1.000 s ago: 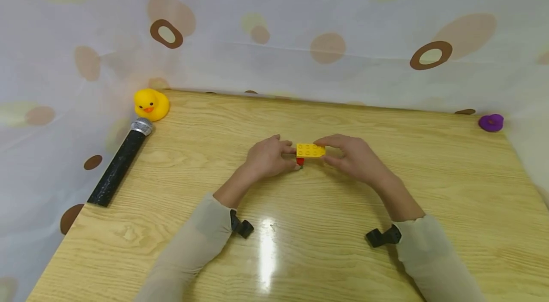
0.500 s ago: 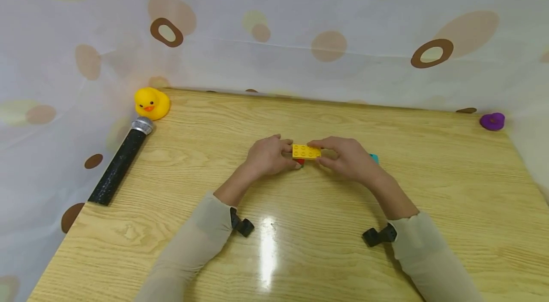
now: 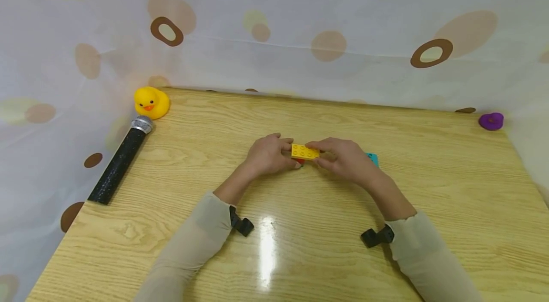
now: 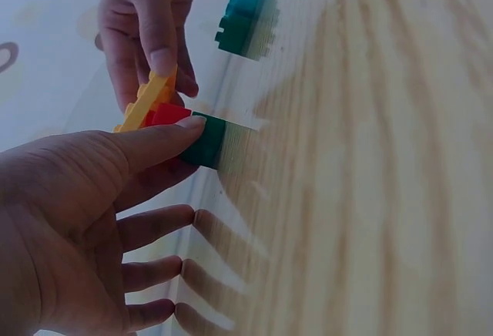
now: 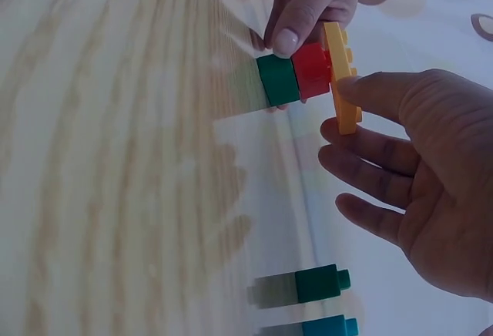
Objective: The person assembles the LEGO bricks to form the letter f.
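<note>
A green toy brick (image 5: pixel 277 80) stands on the table with a red brick (image 5: pixel 311 70) stacked on it. My left hand (image 3: pixel 269 155) holds this pair low down, its thumb on the green brick, with the other fingers spread in the left wrist view (image 4: pixel 77 220). Over the red brick lies a flat yellow studded brick (image 3: pixel 302 151), right at the red studs in the right wrist view. Part of the yellow brick sticks out toward my right hand (image 3: pixel 345 159), which pinches that end between thumb and fingers.
Beside my right hand stand another green brick (image 5: pixel 317 283) and a teal brick (image 5: pixel 327 326). A yellow rubber duck (image 3: pixel 152 103) and a black microphone (image 3: pixel 122 159) lie at the left. A purple duck (image 3: pixel 491 121) sits at the back right corner, before a patterned curtain (image 3: pixel 291 21).
My right hand has shifted left with the yellow brick, which now covers more of the red brick. The teal brick has come into view behind that hand. My left hand stays almost still.
</note>
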A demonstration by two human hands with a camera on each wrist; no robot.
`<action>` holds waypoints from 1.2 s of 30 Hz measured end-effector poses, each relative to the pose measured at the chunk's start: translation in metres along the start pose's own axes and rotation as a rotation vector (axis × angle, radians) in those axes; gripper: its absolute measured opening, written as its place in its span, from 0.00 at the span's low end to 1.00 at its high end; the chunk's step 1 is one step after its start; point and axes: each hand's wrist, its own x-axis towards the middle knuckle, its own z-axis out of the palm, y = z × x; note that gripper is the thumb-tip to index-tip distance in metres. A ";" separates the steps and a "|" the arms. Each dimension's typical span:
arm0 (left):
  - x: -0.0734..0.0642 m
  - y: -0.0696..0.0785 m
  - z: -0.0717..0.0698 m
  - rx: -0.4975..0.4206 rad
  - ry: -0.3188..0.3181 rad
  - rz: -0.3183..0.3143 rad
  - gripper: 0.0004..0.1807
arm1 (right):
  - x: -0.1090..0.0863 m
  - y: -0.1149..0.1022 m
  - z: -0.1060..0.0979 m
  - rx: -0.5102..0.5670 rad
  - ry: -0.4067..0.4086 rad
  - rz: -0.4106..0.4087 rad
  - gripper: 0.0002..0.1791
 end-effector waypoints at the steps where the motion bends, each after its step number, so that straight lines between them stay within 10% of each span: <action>1: 0.000 0.000 0.000 0.002 -0.001 -0.001 0.28 | 0.000 -0.001 -0.001 -0.010 -0.004 0.001 0.24; 18: 0.000 0.000 0.001 -0.001 0.007 0.021 0.30 | -0.003 -0.008 -0.003 -0.088 -0.013 0.019 0.23; 36: -0.005 0.003 -0.007 -0.194 0.026 0.061 0.26 | -0.003 -0.006 -0.003 -0.069 -0.007 0.044 0.25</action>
